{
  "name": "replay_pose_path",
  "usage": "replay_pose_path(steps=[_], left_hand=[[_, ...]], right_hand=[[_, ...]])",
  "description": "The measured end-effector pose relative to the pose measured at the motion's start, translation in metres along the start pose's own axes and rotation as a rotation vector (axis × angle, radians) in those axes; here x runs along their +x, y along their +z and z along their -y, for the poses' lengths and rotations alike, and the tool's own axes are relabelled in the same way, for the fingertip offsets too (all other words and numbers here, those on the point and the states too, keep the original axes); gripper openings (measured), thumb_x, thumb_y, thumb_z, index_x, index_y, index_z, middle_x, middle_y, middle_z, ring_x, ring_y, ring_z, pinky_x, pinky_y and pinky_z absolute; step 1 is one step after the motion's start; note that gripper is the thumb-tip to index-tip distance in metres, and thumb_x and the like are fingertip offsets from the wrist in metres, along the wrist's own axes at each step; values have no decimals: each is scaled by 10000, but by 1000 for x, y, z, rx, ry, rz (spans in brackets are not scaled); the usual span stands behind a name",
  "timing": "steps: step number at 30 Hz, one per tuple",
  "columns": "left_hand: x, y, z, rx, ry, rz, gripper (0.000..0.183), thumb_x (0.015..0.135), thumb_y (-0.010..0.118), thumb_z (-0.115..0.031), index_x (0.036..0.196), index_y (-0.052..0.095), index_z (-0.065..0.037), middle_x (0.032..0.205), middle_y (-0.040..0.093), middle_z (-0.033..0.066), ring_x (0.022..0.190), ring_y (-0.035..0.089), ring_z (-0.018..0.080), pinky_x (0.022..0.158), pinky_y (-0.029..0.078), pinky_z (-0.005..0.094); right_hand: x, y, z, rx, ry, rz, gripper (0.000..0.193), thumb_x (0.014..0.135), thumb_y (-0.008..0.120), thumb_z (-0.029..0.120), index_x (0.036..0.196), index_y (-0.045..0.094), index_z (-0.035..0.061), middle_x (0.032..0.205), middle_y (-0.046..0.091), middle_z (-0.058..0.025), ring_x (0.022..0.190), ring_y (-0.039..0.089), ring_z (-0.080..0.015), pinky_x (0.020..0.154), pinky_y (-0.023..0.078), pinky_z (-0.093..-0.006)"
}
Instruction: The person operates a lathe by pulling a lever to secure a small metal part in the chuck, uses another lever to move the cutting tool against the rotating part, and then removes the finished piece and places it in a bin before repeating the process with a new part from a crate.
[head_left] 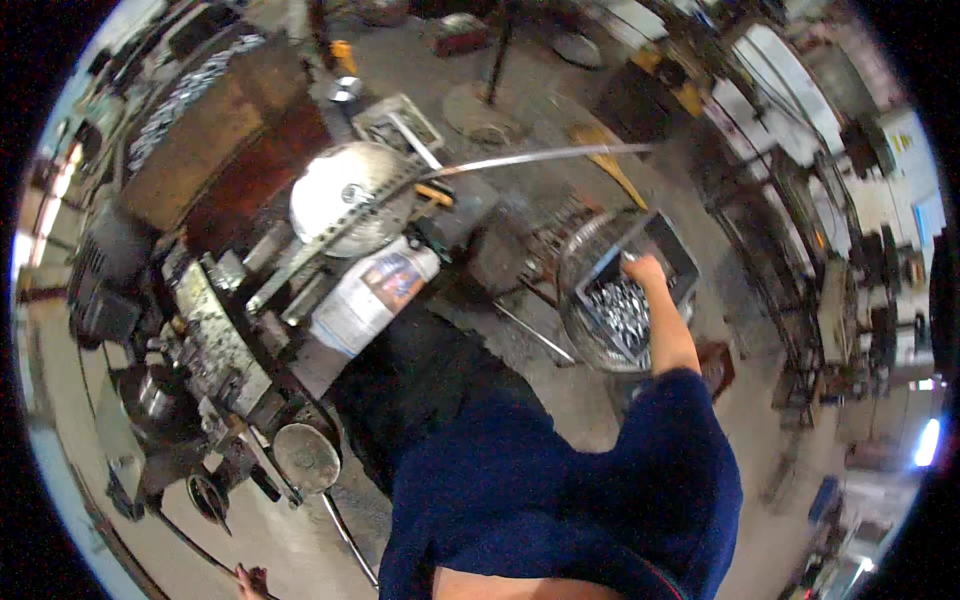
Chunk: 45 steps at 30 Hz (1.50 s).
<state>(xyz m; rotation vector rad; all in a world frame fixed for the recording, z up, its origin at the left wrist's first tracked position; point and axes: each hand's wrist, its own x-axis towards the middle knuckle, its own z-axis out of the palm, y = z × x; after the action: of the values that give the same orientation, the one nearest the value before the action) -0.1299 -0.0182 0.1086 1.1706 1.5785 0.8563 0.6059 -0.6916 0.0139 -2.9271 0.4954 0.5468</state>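
My right hand (pixel 645 269) reaches over a dark bin (pixel 683 252) that sits on a round wire-like basket (pixel 572 325). Its fingers look curled near a straight edge inside the bin; what they hold, if anything, is hidden. Below the hand lies a heap of small shiny metal parts (pixel 622 312). At the lower left edge, my left hand (pixel 254 582) is closed around the end of a thin dark lever (pixel 185 540) that runs up to a machine (pixel 205 390). Only a small part of that hand shows.
A white-and-blue bag (pixel 375 295) lies by the machine, below a large pale round cover (pixel 350 195). A long metal bar (pixel 530 160) stretches across toward the right. Beside the machine is a round plate (pixel 307 458). Racks and shelves (pixel 780 200) line the right side.
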Motion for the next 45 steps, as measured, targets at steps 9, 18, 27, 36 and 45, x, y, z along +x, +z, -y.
replay_pose_path(steps=[9,18,27,36,45], left_hand=[[-28,19,-15,105,111,27,394,791,651,-327,936,539,22,618,511,47,540,537,132,526,483,280],[-28,13,-13,261,187,-3,335,767,646,-266,904,566,30,652,559,83,589,570,167,541,476,331],[-92,18,-40,969,327,-183,447,700,653,-209,1054,508,22,718,580,215,713,581,373,616,446,438],[-124,22,-18,827,226,-329,305,713,633,-143,938,504,17,692,580,220,720,566,406,626,444,462],[-115,20,-14,895,217,-337,342,716,634,-143,1003,531,12,717,589,226,731,573,402,653,453,459]], right_hand=[[41,14,-57,-78,-730,-602,236,673,569,240,575,592,26,512,571,-129,519,607,-207,513,485,-360],[-145,-85,217,914,-1119,-40,334,532,537,-77,816,692,8,962,542,-60,959,525,-186,824,414,-256],[-438,-65,472,357,-2314,110,407,531,640,179,892,629,-8,1038,504,-167,967,518,-323,841,434,-371],[-494,6,565,-367,-2103,-150,287,532,606,201,694,646,-32,922,526,-212,868,557,-338,770,473,-380],[-499,7,562,-155,-2016,147,306,531,638,172,731,632,-60,993,507,-243,928,545,-377,812,464,-384]])
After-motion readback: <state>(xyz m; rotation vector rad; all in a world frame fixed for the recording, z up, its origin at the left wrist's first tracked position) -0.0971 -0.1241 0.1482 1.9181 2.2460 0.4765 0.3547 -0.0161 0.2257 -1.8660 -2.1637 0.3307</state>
